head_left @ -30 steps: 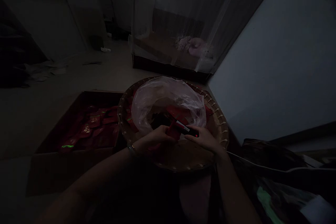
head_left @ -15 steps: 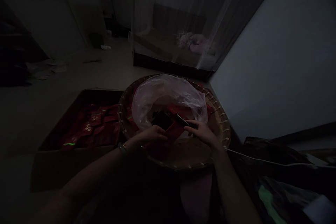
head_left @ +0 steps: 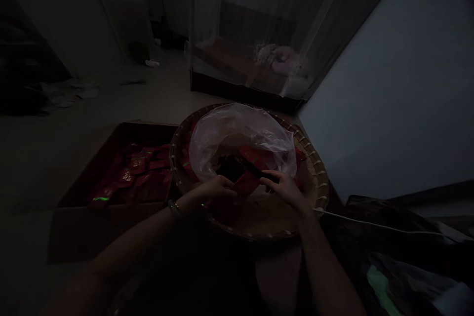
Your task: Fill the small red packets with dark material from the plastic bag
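Note:
The room is very dark. A round woven basket point(head_left: 314, 168) lies in front of me with a crumpled clear plastic bag point(head_left: 237, 131) in it and red packets under the bag. My left hand point(head_left: 217, 188) and my right hand point(head_left: 283, 188) both pinch a small red packet point(head_left: 246, 183) over the basket's near half. The right hand's fingers also touch a thin dark stick-like thing point(head_left: 259, 172) at the packet's top; I cannot make out what it is. A bracelet sits on my left wrist.
A cardboard box point(head_left: 92, 217) holding several red packets point(head_left: 135, 175) stands left of the basket. A white cable point(head_left: 370, 226) runs right from the basket over dark clutter. A netted enclosure point(head_left: 259, 34) stands behind, and a pale wall point(head_left: 388, 98) rises at right.
The dark stick-like thing tipped from lying across the packet to slanting at its top edge. Both hands stayed on the packet and shifted slightly up and right.

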The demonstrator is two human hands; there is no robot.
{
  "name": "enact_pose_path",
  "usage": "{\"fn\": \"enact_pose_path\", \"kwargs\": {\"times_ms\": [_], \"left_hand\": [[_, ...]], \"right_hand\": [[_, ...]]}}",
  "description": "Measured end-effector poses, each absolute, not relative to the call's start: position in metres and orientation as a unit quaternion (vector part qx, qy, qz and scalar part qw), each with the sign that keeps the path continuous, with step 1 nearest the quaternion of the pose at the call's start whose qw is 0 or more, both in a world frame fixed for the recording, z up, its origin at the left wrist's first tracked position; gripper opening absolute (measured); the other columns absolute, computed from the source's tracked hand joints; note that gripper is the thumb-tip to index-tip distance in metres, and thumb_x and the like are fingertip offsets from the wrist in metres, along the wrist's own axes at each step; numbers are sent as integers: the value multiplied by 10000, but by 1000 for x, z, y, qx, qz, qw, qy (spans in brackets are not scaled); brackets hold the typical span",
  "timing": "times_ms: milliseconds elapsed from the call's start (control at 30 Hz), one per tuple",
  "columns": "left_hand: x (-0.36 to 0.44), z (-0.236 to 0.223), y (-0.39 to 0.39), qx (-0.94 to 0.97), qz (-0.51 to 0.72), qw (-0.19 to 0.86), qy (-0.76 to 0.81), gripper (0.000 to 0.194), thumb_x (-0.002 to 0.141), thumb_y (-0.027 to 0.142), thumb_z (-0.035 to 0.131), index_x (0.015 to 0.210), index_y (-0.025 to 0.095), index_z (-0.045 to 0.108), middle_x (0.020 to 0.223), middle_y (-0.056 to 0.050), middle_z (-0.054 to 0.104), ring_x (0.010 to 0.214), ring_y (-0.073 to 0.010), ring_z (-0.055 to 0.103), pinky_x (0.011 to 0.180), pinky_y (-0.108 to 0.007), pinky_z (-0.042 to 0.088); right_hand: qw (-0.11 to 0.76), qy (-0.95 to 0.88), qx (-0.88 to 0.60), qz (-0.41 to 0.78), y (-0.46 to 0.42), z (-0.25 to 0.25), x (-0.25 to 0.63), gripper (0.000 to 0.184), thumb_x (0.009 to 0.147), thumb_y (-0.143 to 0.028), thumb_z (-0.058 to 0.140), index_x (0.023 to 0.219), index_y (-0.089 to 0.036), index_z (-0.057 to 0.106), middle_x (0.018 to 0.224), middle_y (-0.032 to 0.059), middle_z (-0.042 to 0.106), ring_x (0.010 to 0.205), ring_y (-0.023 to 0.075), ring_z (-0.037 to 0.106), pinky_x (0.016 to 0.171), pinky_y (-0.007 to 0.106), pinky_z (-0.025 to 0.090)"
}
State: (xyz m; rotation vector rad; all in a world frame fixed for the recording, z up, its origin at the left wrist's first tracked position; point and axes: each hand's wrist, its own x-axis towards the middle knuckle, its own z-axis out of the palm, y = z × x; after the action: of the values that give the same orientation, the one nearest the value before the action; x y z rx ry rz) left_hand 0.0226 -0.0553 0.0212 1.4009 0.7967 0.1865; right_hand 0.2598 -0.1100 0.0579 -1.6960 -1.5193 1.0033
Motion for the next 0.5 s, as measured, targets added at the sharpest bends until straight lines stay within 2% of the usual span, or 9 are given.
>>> {"fn": "enact_pose_path", "kwargs": {"times_ms": [233, 367, 500], "left_hand": [[20, 13, -54, 613, 76, 705, 348, 308, 693, 298, 688, 947, 128, 732, 791, -73, 734, 636, -144, 650, 559, -197, 467], [18, 11, -53, 629, 72, 693, 344, 265, 690, 296, 694, 893, 130, 735, 747, -60, 727, 589, -129, 624, 507, -176, 423], [12, 13, -48, 675, 102, 643, 347, 274, 636, 226, 711, 895, 140, 733, 756, -34, 724, 608, -129, 611, 524, -174, 413]], "right_hand": [[313, -579, -649, 382, -110, 54, 260, 486, 710, -473, 663, 1058, -133, 677, 771, 46, 676, 575, 133, 583, 552, 252, 459], [298, -585, -645, 391, -111, 46, 265, 486, 722, -472, 655, 1082, -147, 671, 799, 48, 692, 623, 153, 613, 595, 272, 486], [272, -616, -637, 376, -119, 48, 285, 467, 737, -455, 645, 1104, -167, 673, 1002, 76, 710, 886, 224, 656, 804, 344, 509]]}}
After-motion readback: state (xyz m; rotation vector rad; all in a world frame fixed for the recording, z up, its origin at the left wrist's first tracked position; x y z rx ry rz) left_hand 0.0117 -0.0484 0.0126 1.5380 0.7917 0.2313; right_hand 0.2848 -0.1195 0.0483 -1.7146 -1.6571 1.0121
